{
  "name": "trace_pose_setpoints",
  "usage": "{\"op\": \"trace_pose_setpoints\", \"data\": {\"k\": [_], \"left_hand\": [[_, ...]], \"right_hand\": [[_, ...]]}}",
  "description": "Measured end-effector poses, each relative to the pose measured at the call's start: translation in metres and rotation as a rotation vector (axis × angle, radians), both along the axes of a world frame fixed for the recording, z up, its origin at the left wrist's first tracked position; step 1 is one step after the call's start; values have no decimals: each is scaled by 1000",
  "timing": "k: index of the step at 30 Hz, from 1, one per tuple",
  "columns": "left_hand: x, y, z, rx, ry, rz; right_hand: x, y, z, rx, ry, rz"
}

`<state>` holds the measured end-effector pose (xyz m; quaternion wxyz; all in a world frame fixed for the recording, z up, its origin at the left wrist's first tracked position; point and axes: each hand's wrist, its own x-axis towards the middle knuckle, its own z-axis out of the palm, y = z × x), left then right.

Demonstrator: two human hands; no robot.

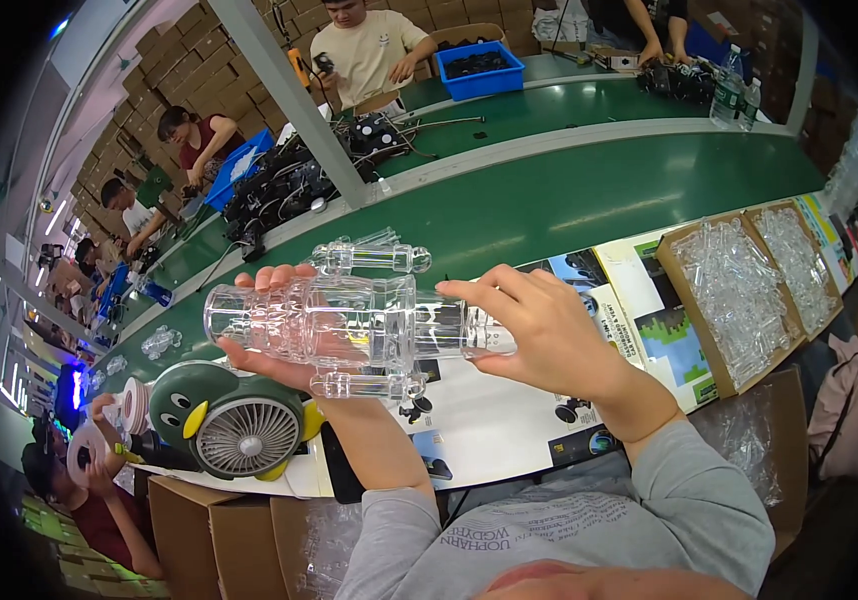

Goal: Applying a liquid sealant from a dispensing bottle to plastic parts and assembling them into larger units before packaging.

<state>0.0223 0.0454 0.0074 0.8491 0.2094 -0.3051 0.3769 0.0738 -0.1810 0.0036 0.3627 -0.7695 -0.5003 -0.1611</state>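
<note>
Two hands hold one clear plastic toy body (334, 322) above the green belt (549, 200). Our left hand (279, 345) cups it from below, fingers curled round the far side; our right hand (549, 335) pinches the barrel end, thumb & fingers closed on it. We'd judge the step wants a steady left grip w/ the right pushing straight along the axis, no twist, so the clear pegs seat w/o cracking. Penguin fan (234, 420) sits just below-left; trays (739, 290) of clear parts lie right, well apart.
</note>
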Motion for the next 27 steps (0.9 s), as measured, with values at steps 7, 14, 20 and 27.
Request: {"op": "trace_pose_setpoints", "data": {"k": [7, 14, 20, 27], "left_hand": [[-11, -3, 1, -62, -14, 22], [-67, -15, 6, 223, -31, 441], [-102, -17, 17, 538, -184, 280], [-87, -34, 18, 350, -126, 453]], "right_hand": [[-1, 5, -2, 15, -34, 41], [-6, 16, -16, 17, 5, 317], [-24, 25, -21, 43, 68, 466], [-30, 29, -25, 110, 58, 269]]}}
